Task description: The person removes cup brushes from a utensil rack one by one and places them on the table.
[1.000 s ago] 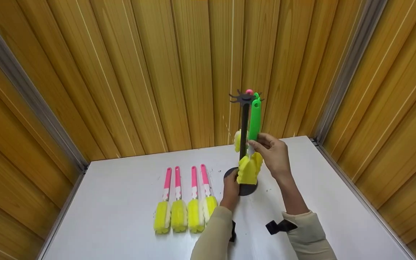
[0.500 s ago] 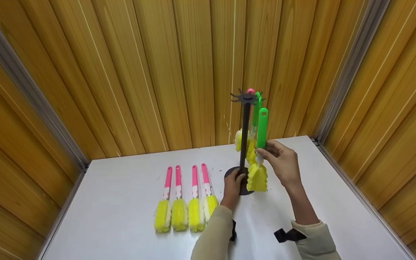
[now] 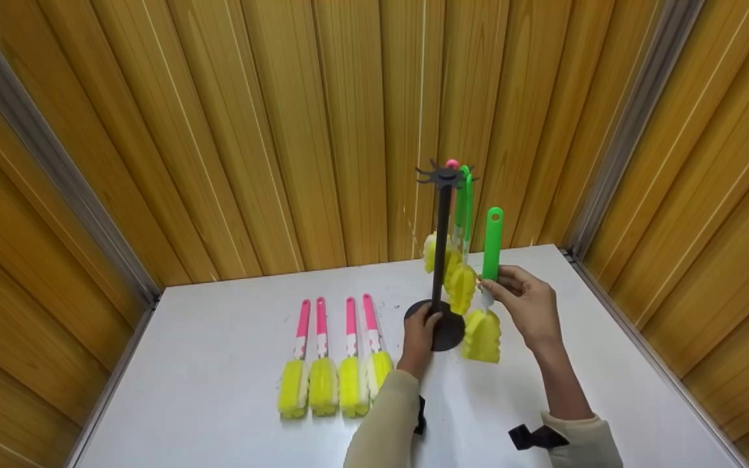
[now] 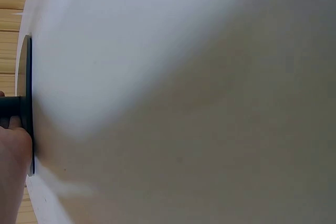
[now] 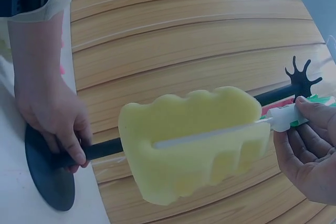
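Observation:
The left hand [image 3: 419, 338] grips the bottom of the black stand's pole [image 3: 441, 250], just above its round base [image 3: 450, 330]. Right of the stand, the right hand [image 3: 527, 305] pinches a green-handled brush [image 3: 492, 244] where handle meets neck, its yellow sponge head [image 3: 482, 336] pointing down, apart from the stand. From the hooked top [image 3: 446, 175] hang a pink-handled brush and two green-handled ones, on the far and right sides. In the right wrist view, fingers and thumb hold the white neck [image 5: 283, 117] beside the large sponge [image 5: 194, 145].
Several pink-handled brushes with yellow-and-white sponges [image 3: 324, 387] lie in a row on the white table [image 3: 205, 364], left of the stand. Wood-patterned panels [image 3: 283, 130] rise behind the table and along both sides.
The right hand has moved right and down, carrying its green brush away from the stand, with a gap between them now. The left hand stays at the pole's bottom.

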### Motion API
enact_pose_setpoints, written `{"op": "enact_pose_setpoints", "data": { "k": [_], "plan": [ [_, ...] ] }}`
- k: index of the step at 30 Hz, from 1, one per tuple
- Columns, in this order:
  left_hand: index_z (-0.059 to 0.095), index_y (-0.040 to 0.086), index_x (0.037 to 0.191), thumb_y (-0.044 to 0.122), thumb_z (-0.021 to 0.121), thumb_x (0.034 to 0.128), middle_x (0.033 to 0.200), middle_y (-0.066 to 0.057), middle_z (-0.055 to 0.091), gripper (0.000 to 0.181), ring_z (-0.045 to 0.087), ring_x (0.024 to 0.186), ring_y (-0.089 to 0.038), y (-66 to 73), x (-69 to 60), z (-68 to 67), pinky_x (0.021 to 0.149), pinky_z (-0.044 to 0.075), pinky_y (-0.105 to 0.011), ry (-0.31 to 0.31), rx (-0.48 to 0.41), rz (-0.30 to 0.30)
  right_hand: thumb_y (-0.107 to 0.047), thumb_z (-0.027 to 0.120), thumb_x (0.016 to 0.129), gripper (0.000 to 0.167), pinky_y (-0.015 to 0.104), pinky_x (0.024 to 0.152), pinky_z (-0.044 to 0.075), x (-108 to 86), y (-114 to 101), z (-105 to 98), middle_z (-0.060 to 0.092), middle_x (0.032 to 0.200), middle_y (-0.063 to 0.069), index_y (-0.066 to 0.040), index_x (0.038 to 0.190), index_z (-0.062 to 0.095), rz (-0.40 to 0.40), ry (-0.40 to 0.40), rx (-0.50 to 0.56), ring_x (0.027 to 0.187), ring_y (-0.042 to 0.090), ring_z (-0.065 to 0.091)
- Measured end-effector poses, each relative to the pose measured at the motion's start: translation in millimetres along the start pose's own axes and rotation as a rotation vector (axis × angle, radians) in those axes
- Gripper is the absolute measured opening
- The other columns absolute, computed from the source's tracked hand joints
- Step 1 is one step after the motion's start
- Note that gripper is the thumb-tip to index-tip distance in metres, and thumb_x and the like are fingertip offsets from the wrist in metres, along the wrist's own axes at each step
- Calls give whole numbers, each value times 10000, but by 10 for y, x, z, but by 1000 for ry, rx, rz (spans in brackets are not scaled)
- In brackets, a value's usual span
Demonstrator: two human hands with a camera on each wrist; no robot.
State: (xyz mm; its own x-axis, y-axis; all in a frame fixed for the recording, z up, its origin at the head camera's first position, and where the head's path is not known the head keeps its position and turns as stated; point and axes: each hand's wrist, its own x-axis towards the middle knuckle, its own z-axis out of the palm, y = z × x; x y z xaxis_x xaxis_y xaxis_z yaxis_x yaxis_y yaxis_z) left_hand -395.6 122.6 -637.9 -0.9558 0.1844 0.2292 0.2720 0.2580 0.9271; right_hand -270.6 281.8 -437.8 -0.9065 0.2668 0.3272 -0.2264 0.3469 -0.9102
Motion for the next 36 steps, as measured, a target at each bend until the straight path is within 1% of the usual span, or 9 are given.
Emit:
{"op": "enact_pose_setpoints", "data": {
  "k": [3,8,10,15,21,24,29,32,36],
  "plan": [
    [677,69,1280,186,572,1048,1214,-59,713,281,631,1164,-178,3,3,0,1064,469,-420,-6,1,-19,-265,765,924,383,211,806,571,-4,70,-37,756,1087,124,-31,1219,694,21,3,16,941,102,729],
    [668,165,1318,274,561,1054,1254,52,690,305,601,1220,-132,17,-6,-4,1108,433,-414,-26,-3,-109,-288,762,924,407,214,819,570,-13,192,-105,750,1102,121,-36,1234,687,96,17,29,948,80,717],
    [666,193,1323,296,562,1052,1270,66,680,308,588,1245,-135,19,-9,-8,1121,419,-421,-29,-3,-128,-312,757,926,430,206,826,565,-16,234,-126,746,1117,120,-39,1250,680,130,15,17,955,72,709],
    [670,188,1315,291,565,1051,1278,48,680,302,586,1255,-153,11,15,-6,1121,418,-429,-32,2,-118,-357,747,928,480,200,839,558,0,346,-146,736,1152,120,-42,1281,664,193,-12,-7,975,72,697],
    [679,167,1304,274,569,1050,1236,58,695,297,605,1209,-120,-7,17,4,1101,439,-406,-29,-4,-113,-329,727,949,472,215,841,564,11,546,-111,719,1186,135,-32,1307,647,219,-26,26,980,72,694],
    [678,135,1303,248,568,1051,1231,36,699,297,611,1206,-142,-9,8,0,1100,441,-421,-23,-4,-95,-312,713,962,465,228,836,570,18,641,-89,707,1210,143,-32,1325,635,250,-30,43,981,68,692],
    [691,129,1269,234,595,1036,1198,4,711,273,628,1176,-172,-21,17,5,1076,463,-412,2,28,-41,-316,704,971,475,251,843,575,28,760,-73,693,1229,152,-27,1339,625,293,-42,53,1001,91,685],
    [697,122,1252,223,607,1029,1179,-9,718,261,636,1158,-178,-34,25,11,1060,476,-408,11,41,-20,-319,696,976,488,300,882,575,44,834,-71,687,1236,161,-14,1350,615,311,-52,47,1018,109,683],
    [698,109,1254,195,603,1031,1185,-15,719,257,637,1159,-177,-40,29,12,1061,475,-416,6,24,-28,-297,674,995,491,368,937,559,75,927,-77,685,1244,170,13,1366,593,335,-77,64,1035,116,679]
  ]
}}
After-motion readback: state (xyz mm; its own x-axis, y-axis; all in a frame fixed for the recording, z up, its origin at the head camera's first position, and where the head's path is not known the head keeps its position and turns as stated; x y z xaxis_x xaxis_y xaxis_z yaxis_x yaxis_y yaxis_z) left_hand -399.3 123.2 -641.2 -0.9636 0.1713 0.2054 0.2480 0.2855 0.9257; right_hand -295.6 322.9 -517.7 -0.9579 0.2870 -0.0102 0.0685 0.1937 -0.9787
